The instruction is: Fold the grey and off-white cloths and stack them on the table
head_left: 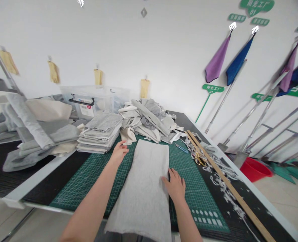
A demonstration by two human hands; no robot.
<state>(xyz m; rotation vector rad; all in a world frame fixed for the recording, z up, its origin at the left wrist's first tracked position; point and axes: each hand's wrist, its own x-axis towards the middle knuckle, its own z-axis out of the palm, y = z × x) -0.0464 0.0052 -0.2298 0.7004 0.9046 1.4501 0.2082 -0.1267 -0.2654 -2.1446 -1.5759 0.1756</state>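
Note:
A long piece of light grey cloth (150,181) lies lengthwise on the green cutting mat (194,188), its near end reaching over the table's front edge. To the left of its far end, my left hand (119,154) is above the mat with loosely bent fingers, apart from the cloth and holding nothing I can see. My right hand (176,185) rests at the cloth's right edge, thumb on the fabric and fingers spread toward the mat. A small dark shape shows by its index finger; what it is I cannot tell.
Folded grey cloths (100,132) form a stack at left, beside a heap of loose fabric (149,119). Clear plastic bins (88,97) stand behind. Rightward lie blue snips (181,148), gold-handled scissors (199,158), a wooden strip (229,186) and fabric scraps (227,195).

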